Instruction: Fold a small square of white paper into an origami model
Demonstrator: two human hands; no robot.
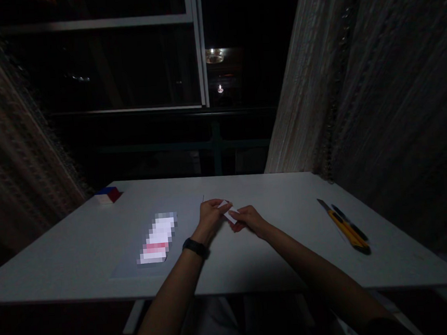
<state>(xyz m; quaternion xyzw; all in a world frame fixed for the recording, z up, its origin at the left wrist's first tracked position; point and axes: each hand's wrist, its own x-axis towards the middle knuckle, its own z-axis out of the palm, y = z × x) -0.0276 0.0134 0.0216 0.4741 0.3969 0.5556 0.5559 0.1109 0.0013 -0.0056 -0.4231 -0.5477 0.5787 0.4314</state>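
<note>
Between both hands, above the middle of the white table [256,269], is a small white piece [228,214] that looks like paper or card. My left hand [210,212] grips its upper left part, thumb laid across it. The lower right part is pinched by my right hand [249,218], with the fingers curled beneath. A dark band [195,247] circles my left wrist. Just behind my left hand a thin dark stick-like tip [203,198] shows; what it belongs to is hidden. Dim light keeps the held piece's details from showing.
On the left lies a lit, pixelated phone-like screen [158,238]. A blue, red and white block [107,195] sits at the far left corner. A yellow utility knife [346,229] and a dark pen-like object [349,221] lie at right. Curtains [297,77] flank the dark window.
</note>
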